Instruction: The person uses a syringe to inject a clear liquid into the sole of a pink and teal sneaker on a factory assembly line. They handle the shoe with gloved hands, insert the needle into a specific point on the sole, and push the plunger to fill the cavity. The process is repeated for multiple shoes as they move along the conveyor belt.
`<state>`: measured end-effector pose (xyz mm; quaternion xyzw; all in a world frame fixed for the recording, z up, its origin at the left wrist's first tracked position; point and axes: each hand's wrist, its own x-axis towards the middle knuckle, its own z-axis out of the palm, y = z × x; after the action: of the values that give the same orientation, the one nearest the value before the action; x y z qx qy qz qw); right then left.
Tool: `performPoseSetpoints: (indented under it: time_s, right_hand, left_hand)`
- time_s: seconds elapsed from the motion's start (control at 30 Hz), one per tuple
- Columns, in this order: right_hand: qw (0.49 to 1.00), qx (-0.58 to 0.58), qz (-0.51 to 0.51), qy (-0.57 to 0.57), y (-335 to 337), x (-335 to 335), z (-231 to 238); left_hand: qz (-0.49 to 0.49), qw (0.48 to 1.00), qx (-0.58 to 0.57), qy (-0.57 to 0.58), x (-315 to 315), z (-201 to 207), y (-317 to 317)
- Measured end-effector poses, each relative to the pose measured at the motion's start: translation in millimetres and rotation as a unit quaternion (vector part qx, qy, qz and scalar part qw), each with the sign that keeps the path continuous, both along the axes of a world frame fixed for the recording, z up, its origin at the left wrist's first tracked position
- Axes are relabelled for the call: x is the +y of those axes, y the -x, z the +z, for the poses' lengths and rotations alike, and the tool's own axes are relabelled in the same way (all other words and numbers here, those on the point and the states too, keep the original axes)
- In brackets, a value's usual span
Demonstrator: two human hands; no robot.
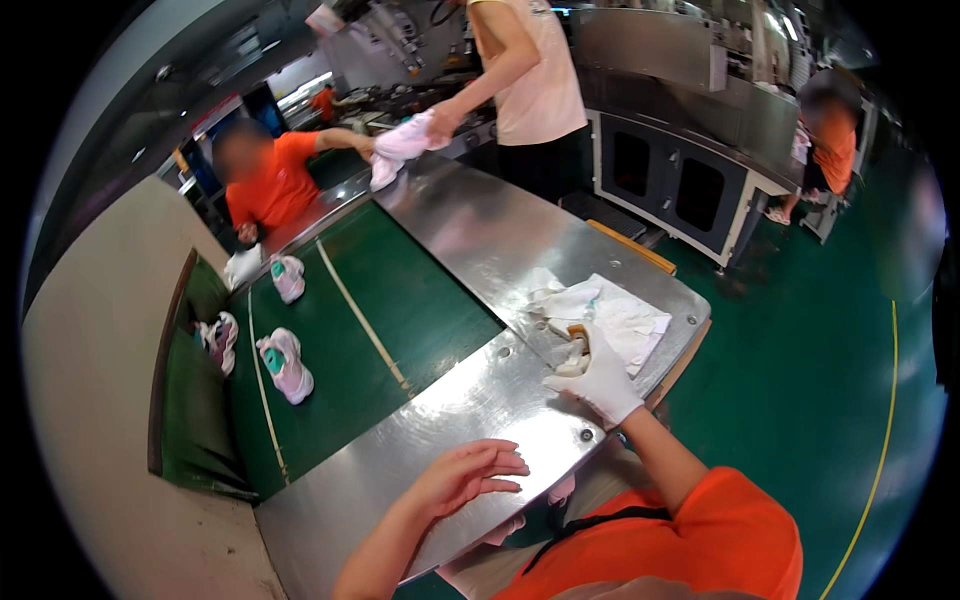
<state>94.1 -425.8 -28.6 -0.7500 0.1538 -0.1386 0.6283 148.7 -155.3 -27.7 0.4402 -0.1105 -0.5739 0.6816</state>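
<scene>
My left hand (470, 478) is bare and hovers at or rests on the near part of the metal table (440, 400); its fingers are loosely bent, slightly apart, with nothing in them. On my right hand (602, 382) is a white glove. Its fingers curl round a small brown-edged object (577, 334), whose kind I cannot make out. Crumpled white cloths or papers (625, 318) lie just beyond that hand, near the table's right corner. Pink-and-white shoes (287, 367) with green insides sit on the green conveyor belt (350, 400), left of both hands.
Another shoe (222, 341) is by the opening in the beige wall (110, 320). Across the belt, a person in orange (275, 185) and a standing person in a pale top (530, 80) both touch a pink-white shoe (400, 145). Dark-doored machine cabinets (665, 180) stand behind.
</scene>
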Motion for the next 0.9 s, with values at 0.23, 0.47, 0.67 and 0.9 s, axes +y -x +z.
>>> performPoseSetpoints:
  time_s: [0.23,0.47,0.67,0.9]
  right_hand:
    - [0.991,-0.062,-0.024,-0.12,11.9,12.1,-0.6]
    - [0.985,-0.067,-0.049,-0.149,4.4,12.1,-3.6]
    - [0.981,-0.066,-0.037,-0.177,9.0,5.9,2.4]
    - [0.985,-0.053,0.019,-0.161,9.9,-2.4,6.1]
  left_hand:
    - [-0.02,0.999,0.003,0.033,-1.4,-11.4,-6.5]
    - [-0.002,0.999,0.005,0.032,5.0,-10.5,-5.5]
    - [0.088,0.991,-0.095,-0.032,8.7,6.8,-29.5]
    - [0.292,0.933,-0.169,-0.124,2.8,-1.3,-194.7]
